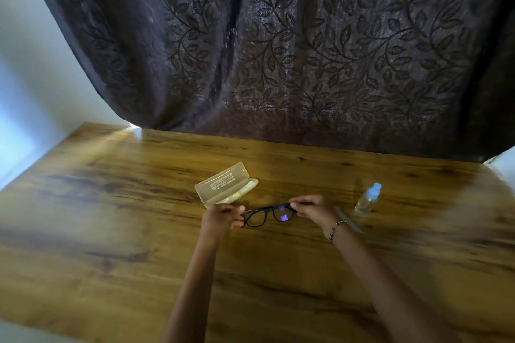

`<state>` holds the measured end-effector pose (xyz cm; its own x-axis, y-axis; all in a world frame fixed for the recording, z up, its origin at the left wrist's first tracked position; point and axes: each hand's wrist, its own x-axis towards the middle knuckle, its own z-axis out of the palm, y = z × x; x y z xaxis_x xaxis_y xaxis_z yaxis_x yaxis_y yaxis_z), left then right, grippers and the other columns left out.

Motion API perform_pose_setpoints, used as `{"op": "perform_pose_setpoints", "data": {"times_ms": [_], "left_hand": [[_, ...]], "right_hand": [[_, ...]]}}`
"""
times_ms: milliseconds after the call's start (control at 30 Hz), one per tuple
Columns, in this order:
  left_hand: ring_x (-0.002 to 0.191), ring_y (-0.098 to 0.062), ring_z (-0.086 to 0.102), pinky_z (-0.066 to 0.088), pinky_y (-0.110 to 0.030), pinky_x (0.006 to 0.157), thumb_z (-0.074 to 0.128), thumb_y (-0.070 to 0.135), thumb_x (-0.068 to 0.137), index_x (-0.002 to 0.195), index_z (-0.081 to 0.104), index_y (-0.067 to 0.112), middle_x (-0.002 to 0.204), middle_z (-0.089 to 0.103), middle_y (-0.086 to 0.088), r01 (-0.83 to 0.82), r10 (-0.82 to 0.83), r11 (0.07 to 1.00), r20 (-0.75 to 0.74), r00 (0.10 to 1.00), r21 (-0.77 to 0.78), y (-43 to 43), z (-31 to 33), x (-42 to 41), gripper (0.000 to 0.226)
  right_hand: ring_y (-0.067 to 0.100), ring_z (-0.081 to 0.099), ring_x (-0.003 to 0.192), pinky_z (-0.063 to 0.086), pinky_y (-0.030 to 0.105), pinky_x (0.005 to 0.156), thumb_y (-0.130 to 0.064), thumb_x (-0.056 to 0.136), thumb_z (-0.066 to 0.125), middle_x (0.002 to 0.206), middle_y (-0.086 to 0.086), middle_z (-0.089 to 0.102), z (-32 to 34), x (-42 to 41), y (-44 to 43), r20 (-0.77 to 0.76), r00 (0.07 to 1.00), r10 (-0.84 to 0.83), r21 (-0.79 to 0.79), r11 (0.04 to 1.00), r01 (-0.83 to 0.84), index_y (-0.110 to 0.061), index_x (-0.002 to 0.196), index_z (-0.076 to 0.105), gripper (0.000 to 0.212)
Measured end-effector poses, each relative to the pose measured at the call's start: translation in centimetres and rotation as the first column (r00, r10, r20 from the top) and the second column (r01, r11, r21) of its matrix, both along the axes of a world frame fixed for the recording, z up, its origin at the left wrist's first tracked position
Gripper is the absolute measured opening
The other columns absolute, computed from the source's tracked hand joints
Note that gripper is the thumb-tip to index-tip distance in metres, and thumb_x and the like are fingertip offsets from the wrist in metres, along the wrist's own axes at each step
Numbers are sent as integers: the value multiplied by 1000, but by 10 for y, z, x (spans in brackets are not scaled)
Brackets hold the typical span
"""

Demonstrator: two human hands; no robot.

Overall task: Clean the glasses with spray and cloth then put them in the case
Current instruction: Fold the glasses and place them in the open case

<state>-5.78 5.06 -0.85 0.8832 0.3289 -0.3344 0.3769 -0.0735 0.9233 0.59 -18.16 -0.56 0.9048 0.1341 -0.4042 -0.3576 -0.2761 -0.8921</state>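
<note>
Two hands hold the glasses (269, 216) just above the tabletop (111, 217), the left hand (223, 217) pinching one end of the black frame and the right hand (315, 210) pinching the other, fingers (296, 205) clenched on the frame at the hinges. Taking the glasses as the landmark: the clear case (225, 186) lies open just beyond their left end, very near the left hand; the spray bottle (367, 199) stands well off past their right end; a pale strip that may be the cloth (345, 218) lies between the right wrist and the bottle, mostly hidden by the wrist, where a beaded bracelet (338, 227) sits. The lenses catch a bluish glare, so whether they are clean cannot be told. The risks from here, as I judge them: fingertips straying onto a lens would smear it; uneven pull at the two ends could twist the frame; and the left hand could nudge the light, open case aside.
</note>
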Motion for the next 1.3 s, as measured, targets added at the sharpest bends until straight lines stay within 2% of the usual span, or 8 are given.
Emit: {"op": "perform_pose_setpoints", "data": {"times_ms": [233,500,600,667,767,1000,1167,1300], "left_hand": [[56,-9,65,50,-29,68,77,32,74,79,68,16,66,71,1,-25,37,986,-69,997,163,1,-11,-10,19],[54,-10,59,49,-25,60,77,33,73,87,70,12,63,68,-2,-34,45,986,-67,997,161,7,-15,-12,26],[58,-13,60,51,-31,64,72,37,77,75,72,12,64,70,-3,-96,100,986,-24,995,137,12,-18,-15,25],[58,-14,62,52,-31,65,65,43,82,71,71,10,65,71,-5,-163,168,978,-29,985,129,19,-16,-15,35],[67,-21,67,55,-34,68,59,54,83,77,69,7,71,71,-9,-324,343,925,-66,937,196,36,-13,-9,48],[95,-27,63,53,-47,85,62,40,85,111,58,12,105,64,-9,-395,416,883,-31,909,254,59,-6,8,39],[88,-27,67,55,-43,82,58,30,85,106,67,15,95,71,-8,-296,332,906,-73,941,301,64,-12,20,26],[88,-25,67,55,-40,81,60,20,83,105,70,19,96,72,-6,-279,310,914,-64,949,294,63,-14,22,24]], "right_hand": [[8,65,81,54,14,68,-6,81,69,90,-1,66,-4,-8,10,24,1000,4,-47,999,-3,-14,87,70,10],[9,64,76,54,24,78,-8,81,70,89,2,67,-9,-4,14,56,998,22,-138,990,-14,-13,88,69,9],[8,60,78,52,23,75,-16,83,68,82,-8,63,-5,-3,14,118,992,33,-228,974,-6,-16,90,69,7],[6,57,80,46,20,69,-21,86,63,82,-10,61,-1,0,18,200,979,49,-307,952,15,-20,91,69,7],[7,57,81,43,17,61,-23,89,58,88,-8,63,5,6,31,259,963,71,-318,948,16,-20,96,69,13],[15,63,84,51,27,76,-27,91,56,96,4,69,17,36,74,282,955,90,-283,959,-7,-12,106,66,24],[13,61,65,48,22,62,-27,90,57,78,7,69,18,45,95,232,970,71,-254,967,-10,-6,94,69,24],[6,60,57,50,15,58,-16,87,63,84,5,70,14,47,102,197,978,63,-228,973,-17,-7,97,70,16]]}}
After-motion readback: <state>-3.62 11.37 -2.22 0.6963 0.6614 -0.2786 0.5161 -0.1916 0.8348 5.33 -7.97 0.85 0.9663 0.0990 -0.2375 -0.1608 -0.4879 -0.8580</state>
